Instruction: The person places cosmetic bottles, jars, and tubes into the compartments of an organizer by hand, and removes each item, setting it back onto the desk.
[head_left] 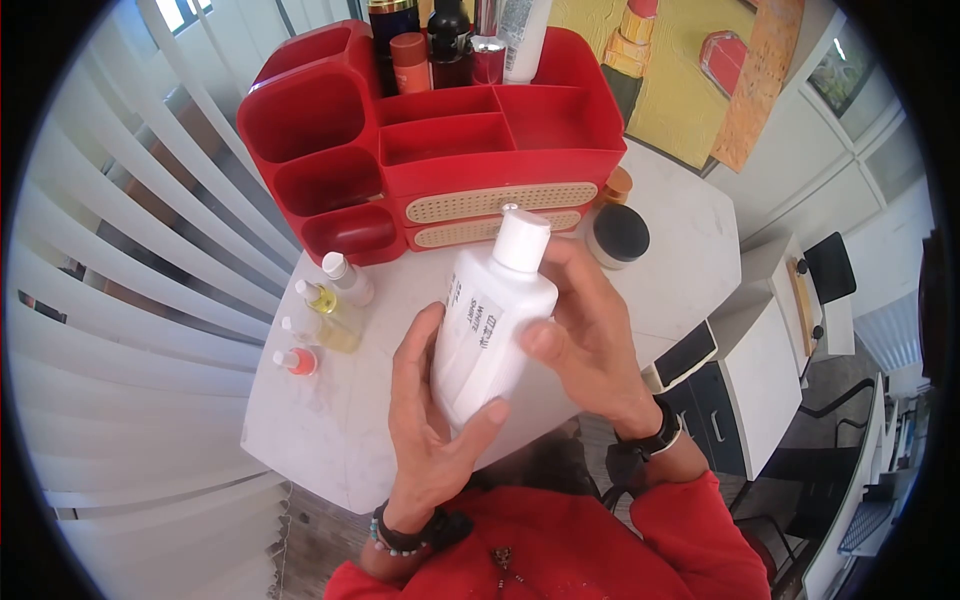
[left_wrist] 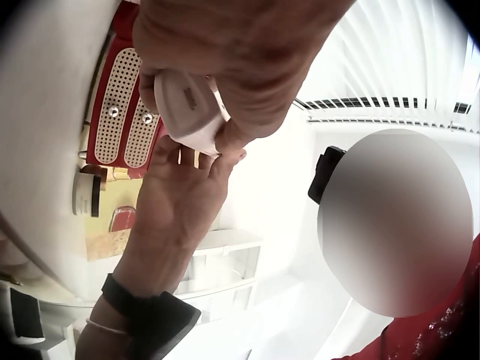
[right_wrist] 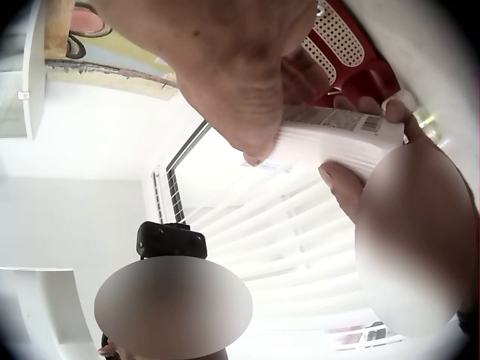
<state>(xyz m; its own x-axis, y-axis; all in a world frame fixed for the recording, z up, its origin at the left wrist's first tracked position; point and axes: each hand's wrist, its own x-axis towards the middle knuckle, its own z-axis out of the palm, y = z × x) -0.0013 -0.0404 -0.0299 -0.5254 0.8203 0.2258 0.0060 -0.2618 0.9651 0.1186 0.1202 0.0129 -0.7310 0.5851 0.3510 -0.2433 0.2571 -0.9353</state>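
Observation:
Both hands hold a white capped bottle (head_left: 490,325) with dark lettering, raised and tilted above the table in the head view. My left hand (head_left: 430,410) grips its lower part, thumb at the front near the base and fingers along the left side. Higher up, my right hand (head_left: 590,335) grips the right side, its thumb on the front edge below the white cap (head_left: 523,240). The left wrist view shows the bottle's base (left_wrist: 184,105) between both hands. From the right wrist, a side of the bottle (right_wrist: 330,142) with a printed label and barcode is visible.
A red organizer (head_left: 440,165) with open compartments, two woven-front drawers and several bottles stands at the back of the white table (head_left: 320,440). Several small bottles (head_left: 335,320) stand at the left by the blinds (head_left: 130,330). A black-lidded jar (head_left: 618,236) is at the right.

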